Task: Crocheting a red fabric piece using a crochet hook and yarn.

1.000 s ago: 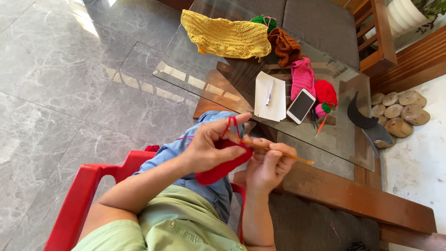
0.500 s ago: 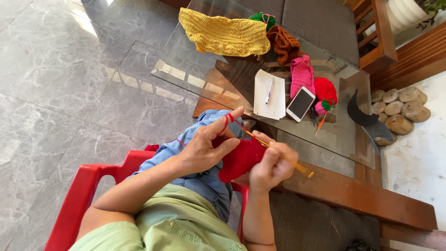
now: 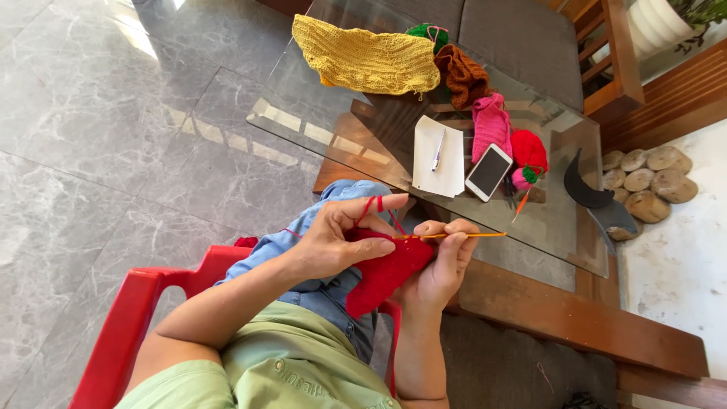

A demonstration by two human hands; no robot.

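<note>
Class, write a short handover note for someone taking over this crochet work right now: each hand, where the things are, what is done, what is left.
Left hand: holds the red crochet piece, red yarn looped over the forefinger.
Right hand: grips the orange hook, its tip at the piece's top edge.
Both are over the lap, in front of the glass table.
Done: a small red patch is worked.
Left: how much more is needed cannot be told.

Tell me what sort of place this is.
Probably a home sitting area used for crochet. A glass-topped coffee table stands before a grey cushioned wooden bench on marble floor tiles; finished yarn pieces such as a yellow knitted piece lie on it.
</note>
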